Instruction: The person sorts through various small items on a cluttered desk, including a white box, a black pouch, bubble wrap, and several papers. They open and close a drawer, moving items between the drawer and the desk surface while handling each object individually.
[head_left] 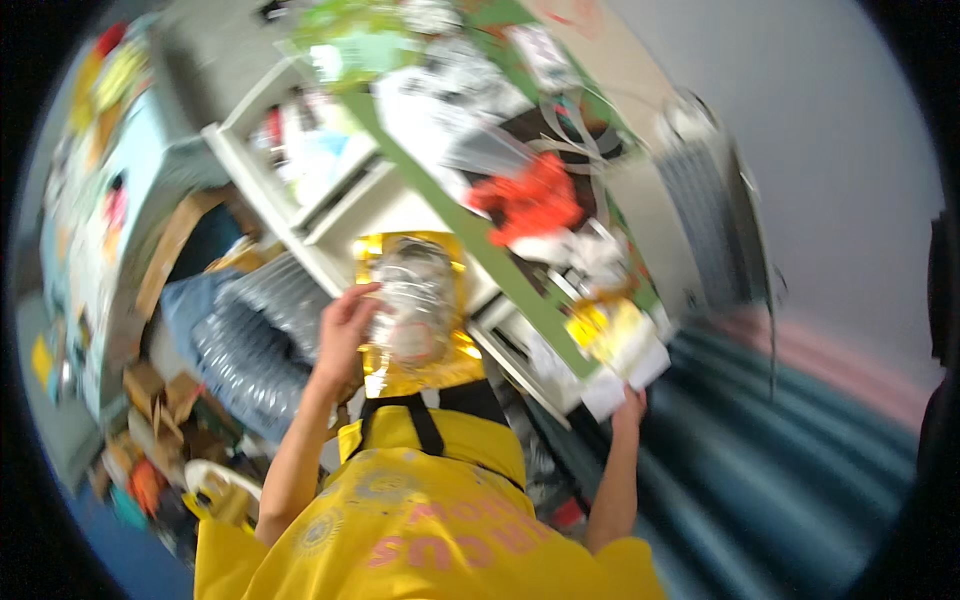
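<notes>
The view is tilted and blurred. My left hand (345,325) is raised in front of my yellow shirt and grips the left edge of a gold foil pouch (415,360) with a clear, crinkled front. My right hand (629,404) reaches to the corner of a green-edged table (520,290) and holds the lower end of a small white and gold packet (618,350) lying there. An orange-red crumpled bag (530,200) lies further along the table among papers and clear wrappers.
White shelving (300,190) stands behind the pouch. Grey ribbed plastic rolls (250,330) and cardboard boxes (150,390) sit at the left. A grey radiator (705,220) is on the wall, above blue-green floor (760,440).
</notes>
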